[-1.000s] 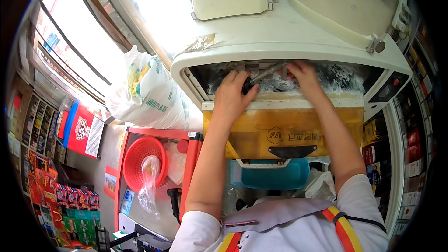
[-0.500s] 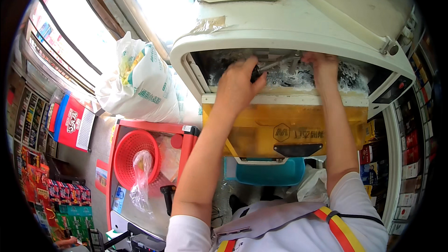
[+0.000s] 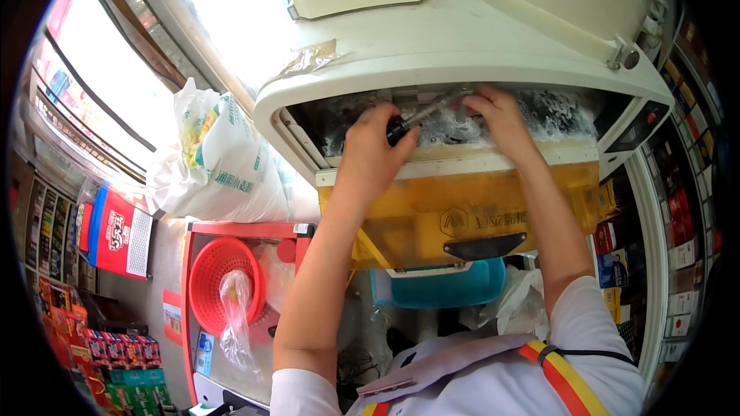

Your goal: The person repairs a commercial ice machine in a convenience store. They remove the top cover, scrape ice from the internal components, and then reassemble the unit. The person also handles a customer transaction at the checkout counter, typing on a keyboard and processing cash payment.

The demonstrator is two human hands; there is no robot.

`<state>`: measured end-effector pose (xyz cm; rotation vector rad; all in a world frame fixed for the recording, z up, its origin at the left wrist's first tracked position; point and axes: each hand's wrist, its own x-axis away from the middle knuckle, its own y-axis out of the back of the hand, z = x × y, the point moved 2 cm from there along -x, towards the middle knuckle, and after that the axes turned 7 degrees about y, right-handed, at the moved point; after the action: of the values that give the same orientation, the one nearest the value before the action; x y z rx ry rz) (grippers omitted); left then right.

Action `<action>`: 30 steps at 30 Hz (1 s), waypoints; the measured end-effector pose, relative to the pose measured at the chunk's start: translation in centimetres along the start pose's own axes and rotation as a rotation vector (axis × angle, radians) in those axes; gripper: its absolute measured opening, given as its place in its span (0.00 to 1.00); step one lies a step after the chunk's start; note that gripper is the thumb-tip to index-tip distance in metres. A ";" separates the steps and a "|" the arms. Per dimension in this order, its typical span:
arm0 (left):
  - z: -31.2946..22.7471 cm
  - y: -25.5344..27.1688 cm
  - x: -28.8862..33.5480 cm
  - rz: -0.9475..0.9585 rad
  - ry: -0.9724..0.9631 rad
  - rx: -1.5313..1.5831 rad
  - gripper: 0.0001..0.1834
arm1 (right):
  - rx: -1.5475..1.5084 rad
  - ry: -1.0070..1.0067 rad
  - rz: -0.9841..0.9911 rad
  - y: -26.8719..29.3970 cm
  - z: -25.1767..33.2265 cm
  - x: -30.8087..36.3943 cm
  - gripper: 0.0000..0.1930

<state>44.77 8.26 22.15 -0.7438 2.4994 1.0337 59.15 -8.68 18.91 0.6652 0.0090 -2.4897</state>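
My left hand (image 3: 371, 146) is closed round the black handle of a tool with a straight metal shaft (image 3: 424, 113), which looks like a screwdriver. Its shaft slants up to the right inside the opening of a cream-white machine (image 3: 401, 54). My right hand (image 3: 499, 119) is bent at the shaft's far end, with thumb and fingers close together. What those fingertips pinch is too small to make out. White powder or residue coats the dark inside (image 3: 559, 112) around both hands. Below them hangs the machine's see-through yellow flap (image 3: 401, 212) with a black handle (image 3: 486, 247).
Under the flap sits a teal basin (image 3: 447, 285). Left of my arm, a red basket (image 3: 223, 262) holding a clear plastic bag rests on a red-edged table. A stuffed white bag (image 3: 239, 173) stands beside the machine. Shelves of packets (image 3: 682, 262) line the right side.
My right hand has shifted left along with the view, and its fingers now show more plainly at the shaft's end. The left hand keeps its hold on the tool. The whole view has tilted slightly.
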 end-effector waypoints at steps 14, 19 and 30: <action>0.1 1.1 -3.0 0.129 0.009 -0.113 0.20 | 0.154 0.000 -0.100 0.1 -1.6 0.3 0.10; 1.0 1.2 -3.8 0.256 -0.066 -0.232 0.21 | 0.280 -0.038 -0.090 0.0 -1.0 0.4 0.11; 1.7 1.9 -4.2 0.355 0.049 -0.082 0.24 | 0.791 0.348 -0.270 -1.5 2.2 1.8 0.13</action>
<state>47.21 12.07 24.10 -0.3545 2.7073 1.2531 56.04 -8.71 19.83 1.4914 -0.8382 -2.5536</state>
